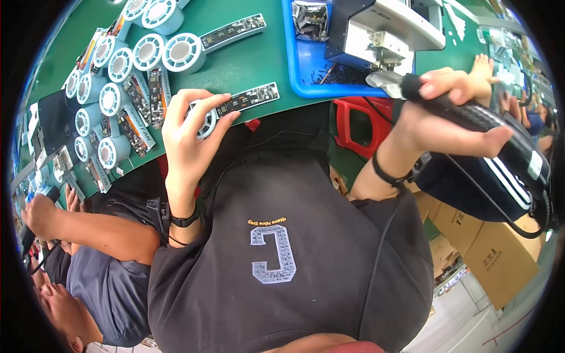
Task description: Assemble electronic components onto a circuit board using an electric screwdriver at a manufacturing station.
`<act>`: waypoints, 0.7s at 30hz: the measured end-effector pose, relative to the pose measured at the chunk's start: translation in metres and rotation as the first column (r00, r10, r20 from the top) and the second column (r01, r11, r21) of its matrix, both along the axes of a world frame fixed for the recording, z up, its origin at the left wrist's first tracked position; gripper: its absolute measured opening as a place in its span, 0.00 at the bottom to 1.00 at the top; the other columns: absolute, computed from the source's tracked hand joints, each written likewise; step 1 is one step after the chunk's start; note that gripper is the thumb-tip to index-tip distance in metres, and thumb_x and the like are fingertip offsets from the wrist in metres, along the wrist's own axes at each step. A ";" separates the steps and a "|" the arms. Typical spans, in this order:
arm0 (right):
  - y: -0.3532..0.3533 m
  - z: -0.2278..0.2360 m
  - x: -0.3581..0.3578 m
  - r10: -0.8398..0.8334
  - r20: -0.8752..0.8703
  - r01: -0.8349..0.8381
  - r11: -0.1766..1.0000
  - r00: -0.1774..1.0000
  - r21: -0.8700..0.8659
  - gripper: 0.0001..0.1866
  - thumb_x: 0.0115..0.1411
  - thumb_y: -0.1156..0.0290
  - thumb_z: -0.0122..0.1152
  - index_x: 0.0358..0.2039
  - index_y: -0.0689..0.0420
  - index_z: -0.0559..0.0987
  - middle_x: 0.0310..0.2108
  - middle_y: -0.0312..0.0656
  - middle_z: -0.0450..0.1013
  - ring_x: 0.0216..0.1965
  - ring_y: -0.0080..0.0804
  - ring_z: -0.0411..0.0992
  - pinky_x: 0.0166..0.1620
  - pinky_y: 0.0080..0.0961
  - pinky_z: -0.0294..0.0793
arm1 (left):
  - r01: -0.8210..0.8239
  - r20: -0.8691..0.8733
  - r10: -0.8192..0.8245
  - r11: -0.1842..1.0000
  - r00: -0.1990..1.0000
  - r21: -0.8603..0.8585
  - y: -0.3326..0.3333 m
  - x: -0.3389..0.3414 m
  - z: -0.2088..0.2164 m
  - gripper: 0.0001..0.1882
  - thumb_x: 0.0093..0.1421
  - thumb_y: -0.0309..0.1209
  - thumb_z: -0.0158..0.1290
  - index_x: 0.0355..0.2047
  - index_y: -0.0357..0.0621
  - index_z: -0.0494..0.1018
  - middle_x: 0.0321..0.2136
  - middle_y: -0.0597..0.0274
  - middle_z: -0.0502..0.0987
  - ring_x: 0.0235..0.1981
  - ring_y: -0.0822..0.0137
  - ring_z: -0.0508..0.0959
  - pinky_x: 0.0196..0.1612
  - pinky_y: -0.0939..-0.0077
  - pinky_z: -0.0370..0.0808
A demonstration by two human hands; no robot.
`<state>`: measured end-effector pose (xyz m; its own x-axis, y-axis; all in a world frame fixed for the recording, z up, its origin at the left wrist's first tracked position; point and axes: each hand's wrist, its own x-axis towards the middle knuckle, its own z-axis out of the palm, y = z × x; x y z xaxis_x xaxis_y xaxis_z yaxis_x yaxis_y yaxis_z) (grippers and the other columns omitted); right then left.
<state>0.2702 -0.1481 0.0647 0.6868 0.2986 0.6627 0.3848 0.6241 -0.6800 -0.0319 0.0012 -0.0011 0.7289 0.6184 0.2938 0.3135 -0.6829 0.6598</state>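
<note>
At the table's front edge, my left hand (191, 132) grips the round head of a small handheld fan. Its opened handle (254, 95) points right and bares a dark circuit board. My fingers cover part of the fan head. On the right, my right hand (450, 115) is wrapped round a thick black electric screwdriver (479, 117). The screwdriver's silvery front end (385, 83) is at the outlet of a white and dark screw feeder (374, 50). Small dark screws (344, 75) lie below the feeder; the bit's very tip is too small to make out.
Several light-blue fans (147, 53) with bared boards crowd the green table (235, 62) at left. The feeder stands in a blue tray (329, 91) with a silvery packet (310, 20). A red stool (359, 123) is below the table. Another person's arm (94, 220) reaches in at left.
</note>
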 end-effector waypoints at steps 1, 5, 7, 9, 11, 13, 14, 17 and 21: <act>-0.006 -0.003 0.016 -0.081 0.126 0.089 0.994 0.989 -0.062 0.38 0.70 0.35 0.33 0.26 0.61 0.68 0.16 0.43 0.71 0.09 0.35 0.68 0.21 0.22 0.77 | -0.007 0.000 0.007 1.000 1.000 0.006 -0.002 0.002 -0.001 0.19 0.48 0.24 0.73 0.41 0.44 0.83 0.35 0.60 0.76 0.36 0.60 0.78 0.38 0.68 0.75; -0.002 -0.010 0.025 -0.233 0.281 0.293 0.937 0.931 -0.193 0.37 0.71 0.37 0.33 0.25 0.62 0.68 0.13 0.42 0.68 0.08 0.34 0.68 0.21 0.20 0.77 | -0.025 -0.001 0.025 0.999 1.000 0.019 -0.003 0.011 -0.003 0.19 0.47 0.24 0.73 0.41 0.44 0.83 0.35 0.60 0.77 0.35 0.61 0.79 0.37 0.69 0.75; 0.006 -0.007 0.017 -0.292 0.313 0.367 0.904 0.904 -0.218 0.39 0.71 0.36 0.29 0.22 0.60 0.67 0.11 0.42 0.66 0.08 0.34 0.66 0.26 0.18 0.76 | -0.036 -0.008 0.036 0.999 0.999 0.031 -0.002 0.012 -0.004 0.19 0.47 0.24 0.73 0.41 0.44 0.84 0.35 0.60 0.77 0.35 0.62 0.79 0.37 0.70 0.75; 0.013 -0.003 0.011 -0.390 0.388 0.504 0.826 0.835 -0.254 0.42 0.70 0.34 0.20 0.16 0.55 0.65 0.07 0.42 0.62 0.09 0.33 0.62 0.38 0.15 0.74 | -0.044 -0.006 0.045 0.998 0.999 0.035 -0.004 0.014 -0.005 0.19 0.46 0.24 0.73 0.41 0.44 0.84 0.35 0.60 0.77 0.35 0.62 0.79 0.37 0.70 0.75; 0.015 -0.002 0.013 -0.370 0.353 0.464 0.854 0.859 -0.234 0.41 0.71 0.35 0.20 0.16 0.56 0.66 0.07 0.42 0.62 0.09 0.33 0.62 0.35 0.15 0.74 | -0.064 0.009 0.064 0.997 0.998 0.043 -0.007 0.016 -0.006 0.19 0.46 0.24 0.74 0.41 0.44 0.84 0.35 0.60 0.77 0.35 0.62 0.79 0.37 0.70 0.75; 0.015 -0.002 0.014 -0.328 0.292 0.389 0.902 0.898 -0.185 0.41 0.71 0.37 0.22 0.16 0.57 0.67 0.07 0.42 0.62 0.09 0.33 0.62 0.30 0.16 0.74 | -0.069 0.009 0.068 0.997 0.998 0.046 -0.007 0.015 -0.006 0.19 0.46 0.24 0.74 0.41 0.44 0.84 0.34 0.60 0.77 0.35 0.62 0.79 0.37 0.70 0.75; 0.016 -0.003 0.015 -0.326 0.290 0.387 0.903 0.900 -0.187 0.41 0.71 0.37 0.22 0.16 0.57 0.67 0.07 0.42 0.62 0.09 0.33 0.62 0.30 0.16 0.74 | -0.073 0.011 0.072 0.996 0.997 0.049 -0.006 0.015 -0.007 0.19 0.46 0.24 0.74 0.41 0.44 0.84 0.34 0.60 0.77 0.35 0.63 0.79 0.37 0.70 0.75; 0.018 -0.005 0.016 -0.236 0.319 0.321 0.913 0.918 -0.250 0.39 0.71 0.38 0.25 0.17 0.57 0.67 0.09 0.42 0.62 0.09 0.34 0.63 0.26 0.20 0.73 | -0.078 0.017 0.077 0.996 0.997 0.046 -0.006 0.017 -0.009 0.19 0.46 0.24 0.74 0.40 0.44 0.84 0.34 0.60 0.77 0.35 0.63 0.79 0.37 0.71 0.75; 0.020 -0.005 0.012 -0.112 0.354 0.239 0.910 0.929 -0.340 0.37 0.72 0.40 0.29 0.18 0.58 0.68 0.12 0.42 0.63 0.10 0.35 0.64 0.22 0.24 0.73 | -0.080 0.034 0.079 0.996 0.996 0.038 -0.006 0.018 -0.010 0.19 0.46 0.24 0.74 0.40 0.44 0.84 0.34 0.60 0.77 0.34 0.63 0.79 0.36 0.71 0.75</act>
